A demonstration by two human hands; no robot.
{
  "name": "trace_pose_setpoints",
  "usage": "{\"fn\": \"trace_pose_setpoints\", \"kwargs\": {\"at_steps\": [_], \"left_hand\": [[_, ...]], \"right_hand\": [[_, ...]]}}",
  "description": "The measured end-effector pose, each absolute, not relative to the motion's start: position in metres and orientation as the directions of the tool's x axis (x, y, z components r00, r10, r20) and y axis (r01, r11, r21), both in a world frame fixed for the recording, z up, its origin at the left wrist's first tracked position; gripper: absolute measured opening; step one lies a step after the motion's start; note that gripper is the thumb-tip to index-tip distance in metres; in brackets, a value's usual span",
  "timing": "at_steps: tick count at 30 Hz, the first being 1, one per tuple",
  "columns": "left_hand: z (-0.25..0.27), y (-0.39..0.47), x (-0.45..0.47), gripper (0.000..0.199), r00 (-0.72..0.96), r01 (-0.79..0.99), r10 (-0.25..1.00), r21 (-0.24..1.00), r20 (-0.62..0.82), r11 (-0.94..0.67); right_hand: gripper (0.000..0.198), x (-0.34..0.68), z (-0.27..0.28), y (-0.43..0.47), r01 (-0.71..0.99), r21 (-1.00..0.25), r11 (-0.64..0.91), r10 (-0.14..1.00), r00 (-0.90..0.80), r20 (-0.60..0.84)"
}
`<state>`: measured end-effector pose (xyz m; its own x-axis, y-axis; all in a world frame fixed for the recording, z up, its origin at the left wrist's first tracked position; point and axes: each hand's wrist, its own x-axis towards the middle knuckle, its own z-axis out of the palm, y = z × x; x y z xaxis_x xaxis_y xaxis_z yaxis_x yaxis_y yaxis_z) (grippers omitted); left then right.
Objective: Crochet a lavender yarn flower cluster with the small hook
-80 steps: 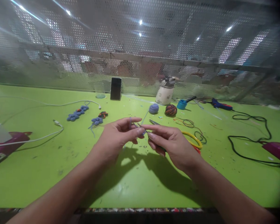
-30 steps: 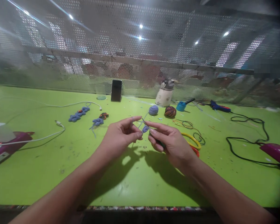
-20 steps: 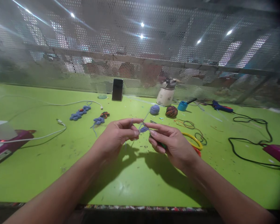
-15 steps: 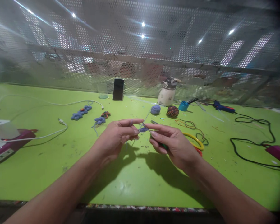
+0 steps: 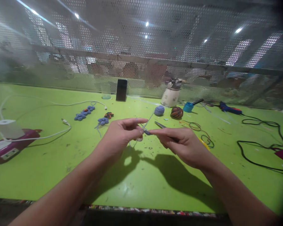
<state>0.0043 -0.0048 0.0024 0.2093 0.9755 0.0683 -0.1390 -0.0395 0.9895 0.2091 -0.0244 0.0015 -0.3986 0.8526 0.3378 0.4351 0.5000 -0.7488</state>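
My left hand (image 5: 123,133) pinches a small blue-purple crochet piece (image 5: 147,132) between thumb and fingers, its index finger stretched out above. A strand of blue yarn (image 5: 150,120) runs from that finger back to the blue yarn ball (image 5: 159,110). My right hand (image 5: 182,141) is closed at the piece's right side, its index fingertip touching it. A crochet hook is in its grip, mostly hidden by the fingers now; its green handle shows in the earlier view. Behind the right hand lie scissors (image 5: 159,124), with part of a yellow handle (image 5: 204,144) showing.
Crocheted blue flowers (image 5: 84,113) and another blue flower (image 5: 103,121) lie left. A phone (image 5: 121,90), bottle (image 5: 171,93), dark multicoloured yarn ball (image 5: 176,112), blue tape roll (image 5: 188,107) and glue gun (image 5: 229,108) stand behind. A purple power strip (image 5: 21,141) with cables lies far left.
My right hand has turned palm-down and its index finger has moved onto the crochet piece, covering the green handle. The view has shifted slightly, so the table things appear further right.
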Motion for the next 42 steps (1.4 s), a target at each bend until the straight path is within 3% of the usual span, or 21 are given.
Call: {"fn": "trace_pose_setpoints", "kwargs": {"at_steps": [9, 19, 25, 29, 32, 35, 38, 40, 42], "left_hand": [[0.001, -0.009, 0.01, 0.028, 0.129, 0.059, 0.972, 0.977, 0.197, -0.206], [-0.003, -0.011, 0.01, 0.025, 0.122, 0.406, 0.855, 0.761, 0.504, -0.506], [-0.011, -0.01, 0.013, 0.027, 0.226, 0.545, 0.668, 0.477, 0.709, -0.69], [-0.015, -0.011, 0.015, 0.027, 0.248, 0.586, 0.617, 0.392, 0.747, -0.709], [-0.018, -0.012, 0.017, 0.028, 0.244, 0.611, 0.606, 0.365, 0.757, -0.702], [-0.022, -0.011, 0.017, 0.029, 0.214, 0.628, 0.608, 0.37, 0.764, -0.685], [-0.022, -0.009, 0.018, 0.03, 0.157, 0.588, 0.642, 0.451, 0.75, -0.671], [-0.019, -0.007, 0.018, 0.03, 0.087, 0.485, 0.735, 0.616, 0.672, -0.621], [-0.014, -0.006, 0.017, 0.034, 0.034, 0.301, 0.873, 0.828, 0.486, -0.472]], "right_hand": [[0.039, 0.208, 0.006, -0.025, 0.597, -0.49, 0.635, 0.771, -0.449, 0.451], [0.042, 0.205, 0.005, -0.029, 0.652, -0.389, 0.651, 0.753, -0.489, 0.441], [0.04, 0.204, 0.0, -0.028, 0.675, -0.454, 0.581, 0.809, -0.424, 0.406], [0.039, 0.199, -0.004, -0.028, 0.587, -0.601, 0.543, 0.839, -0.348, 0.418], [0.034, 0.192, -0.008, -0.027, 0.439, -0.791, 0.426, 0.904, -0.237, 0.356], [0.029, 0.182, -0.014, -0.027, 0.152, -0.971, 0.183, 0.979, -0.124, 0.165], [0.031, 0.173, -0.02, -0.027, -0.113, -0.993, 0.025, 0.993, -0.11, 0.038], [0.03, 0.169, -0.023, -0.028, -0.2, -0.98, -0.007, 0.994, -0.111, 0.016], [0.029, 0.168, -0.025, -0.028, -0.216, -0.976, 0.001, 0.994, -0.103, 0.024]]}}
